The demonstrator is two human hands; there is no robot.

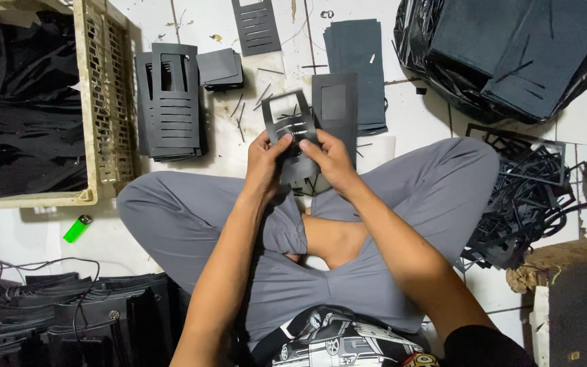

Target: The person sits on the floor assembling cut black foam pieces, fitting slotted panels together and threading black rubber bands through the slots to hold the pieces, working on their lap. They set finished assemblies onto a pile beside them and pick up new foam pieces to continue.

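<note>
Here, the left hand [265, 158] and right hand [331, 156] both pinch 1 slotted black sheet [288, 121] above crossed legs [307, 231].

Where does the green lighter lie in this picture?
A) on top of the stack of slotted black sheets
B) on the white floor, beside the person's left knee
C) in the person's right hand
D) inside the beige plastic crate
B: the green lighter lies on the white floor, just below the beige crate and next to the left knee; both hands hold a slotted black piece.
</note>
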